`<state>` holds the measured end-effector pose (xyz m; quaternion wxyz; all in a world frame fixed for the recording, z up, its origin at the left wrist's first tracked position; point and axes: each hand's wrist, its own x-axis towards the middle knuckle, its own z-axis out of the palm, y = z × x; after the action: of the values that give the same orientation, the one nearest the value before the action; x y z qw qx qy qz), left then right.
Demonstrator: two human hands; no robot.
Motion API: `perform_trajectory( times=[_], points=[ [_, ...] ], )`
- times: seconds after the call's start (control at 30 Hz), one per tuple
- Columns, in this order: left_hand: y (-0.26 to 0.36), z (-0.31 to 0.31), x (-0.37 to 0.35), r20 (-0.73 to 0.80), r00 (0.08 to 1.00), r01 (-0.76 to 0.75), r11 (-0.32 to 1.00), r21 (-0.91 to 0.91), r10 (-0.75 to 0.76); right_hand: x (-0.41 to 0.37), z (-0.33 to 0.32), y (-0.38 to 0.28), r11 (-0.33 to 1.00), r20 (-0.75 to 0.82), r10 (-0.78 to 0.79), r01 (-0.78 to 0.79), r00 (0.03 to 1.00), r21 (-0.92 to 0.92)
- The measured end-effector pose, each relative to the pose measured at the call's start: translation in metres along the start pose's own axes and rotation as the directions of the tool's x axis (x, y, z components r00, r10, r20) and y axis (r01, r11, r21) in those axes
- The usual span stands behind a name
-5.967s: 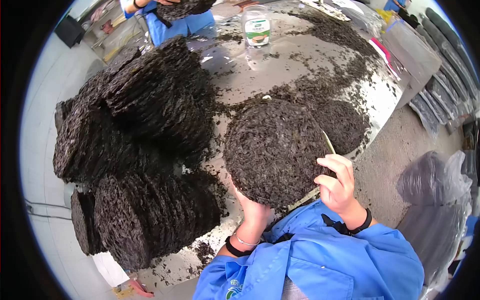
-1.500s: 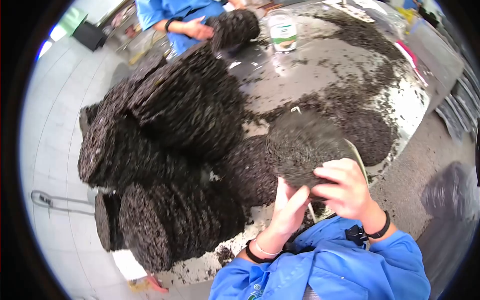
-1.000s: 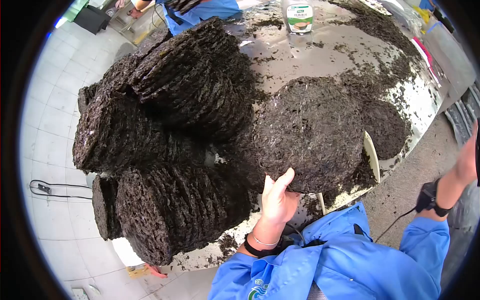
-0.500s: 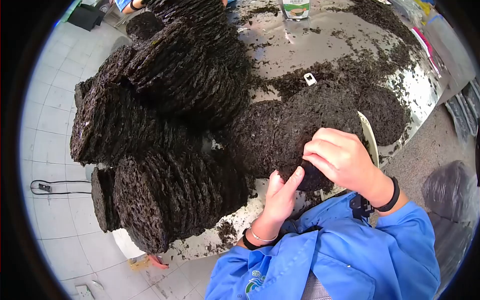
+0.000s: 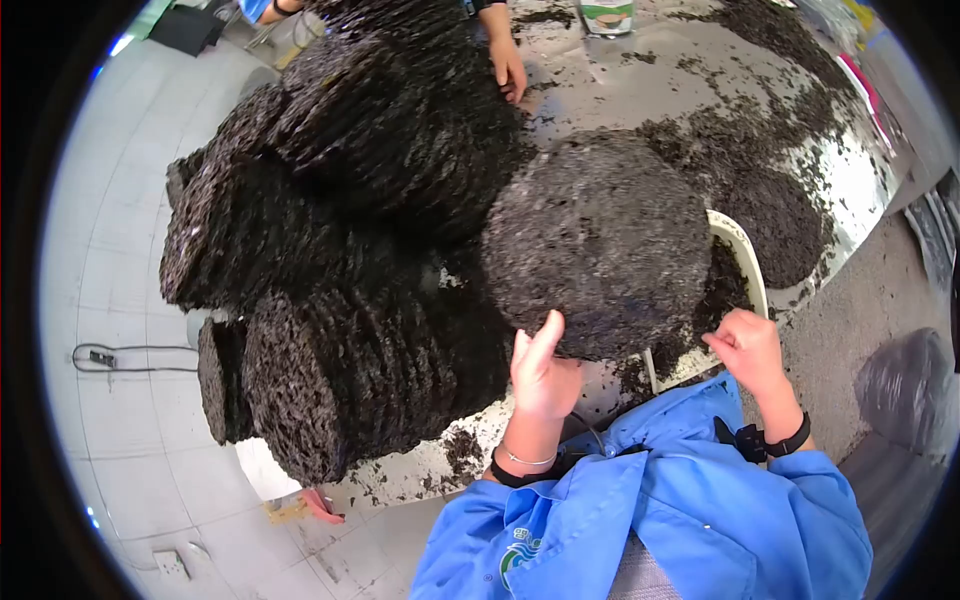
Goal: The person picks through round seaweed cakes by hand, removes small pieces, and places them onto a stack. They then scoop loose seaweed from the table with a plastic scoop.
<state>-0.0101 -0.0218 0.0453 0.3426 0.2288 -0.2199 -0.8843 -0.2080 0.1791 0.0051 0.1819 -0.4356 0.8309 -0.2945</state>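
A round, dark cake of dried seaweed (image 5: 598, 240) is tilted up in front of me, its broad face showing. My left hand (image 5: 545, 375) grips its lower left edge, thumb on the face and the other fingers hidden behind. To the right, apart from the cake, my right hand (image 5: 748, 350) is closed with fingertips pinched together; whether a bit is between them is too small to tell. It is close to the rim of a white basin (image 5: 748, 258), which holds dark seaweed scraps (image 5: 722, 295) and is partly covered by the cake.
Tall stacks of seaweed cakes (image 5: 390, 130) fill the left of the metal table (image 5: 580, 85). Another round cake (image 5: 775, 228) lies right of the basin. Loose crumbs are scattered about. A co-worker's hand (image 5: 508, 65) rests by the stacks, near a printed pouch (image 5: 607, 15).
My right hand has left the cake's edge and moved right and down to the basin. The cake is now lifted, showing its full face. A co-worker's hand has come into view at the top.
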Motion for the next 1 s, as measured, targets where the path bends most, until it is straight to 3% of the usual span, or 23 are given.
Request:
perform_trajectory(
  times=[0.1, 0.13, 0.17, 0.23, 0.3, 0.37, 0.5, 0.63, 0.67, 0.77, 0.8, 0.9, 0.97, 1.0],
  points=[
    [0.005, -0.003, 0.002, -0.018, 0.999, -0.031, 0.999, -0.011, 0.031, 0.008, -0.015, -0.014, 0.979, -0.291, 0.043, 0.018, 0.956, 0.202],
    [0.007, -0.007, 0.004, -0.064, 0.997, -0.052, 0.999, 0.003, 0.052, 0.019, -0.022, -0.015, 0.980, -0.438, -0.154, 0.194, 0.886, 0.047],
    [0.011, -0.015, 0.009, -0.105, 0.994, -0.037, 0.999, -0.034, 0.033, 0.026, -0.031, -0.015, 0.982, -0.484, -0.184, 0.179, 0.856, -0.057],
    [0.013, -0.041, 0.020, -0.220, 0.969, -0.118, 0.992, -0.034, 0.108, 0.040, -0.043, 0.003, 0.986, -0.602, -0.156, 0.083, 0.783, -0.147],
    [0.011, -0.052, 0.030, -0.269, 0.939, -0.199, 0.976, 0.088, 0.216, 0.053, -0.051, 0.031, 0.997, -0.667, -0.083, 0.067, 0.741, -0.049],
    [0.003, -0.051, 0.034, -0.326, 0.897, -0.236, 0.946, 0.223, 0.300, 0.059, -0.055, 0.053, 0.997, -0.654, 0.070, -0.029, 0.754, 0.072],
    [-0.003, -0.043, 0.038, -0.373, 0.808, -0.260, 0.845, 0.467, 0.455, 0.064, -0.061, 0.073, 0.991, -0.667, 0.132, -0.090, 0.734, 0.097],
    [-0.002, -0.024, 0.026, -0.212, 0.724, -0.328, 0.598, 0.731, 0.656, 0.063, -0.069, 0.097, 0.977, -0.704, 0.199, -0.197, 0.681, 0.085],
    [-0.002, -0.029, 0.024, -0.162, 0.753, -0.357, 0.603, 0.713, 0.638, 0.063, -0.070, 0.116, 0.962, -0.689, 0.233, -0.265, 0.686, 0.062],
    [-0.005, -0.028, 0.013, -0.140, 0.764, -0.263, 0.502, 0.824, 0.630, 0.066, -0.065, 0.151, 0.884, -0.760, 0.216, -0.453, 0.613, -0.113],
    [-0.006, -0.029, 0.010, -0.061, 0.776, -0.276, 0.425, 0.862, 0.628, 0.068, -0.064, 0.155, 0.818, -0.740, 0.311, -0.565, 0.596, -0.111],
    [-0.011, -0.024, 0.001, 0.042, 0.813, -0.390, 0.490, 0.779, 0.580, 0.071, -0.056, 0.160, 0.703, -0.702, 0.458, -0.706, 0.545, -0.089],
    [-0.010, -0.020, -0.006, 0.159, 0.777, -0.262, 0.083, 0.961, 0.608, 0.073, -0.058, 0.166, 0.684, -0.571, 0.595, -0.729, 0.565, -0.007],
    [-0.010, -0.006, -0.010, 0.195, 0.771, -0.206, -0.053, 0.977, 0.606, 0.073, -0.058, 0.167, 0.685, -0.599, 0.593, -0.728, 0.538, 0.025]
  ],
)
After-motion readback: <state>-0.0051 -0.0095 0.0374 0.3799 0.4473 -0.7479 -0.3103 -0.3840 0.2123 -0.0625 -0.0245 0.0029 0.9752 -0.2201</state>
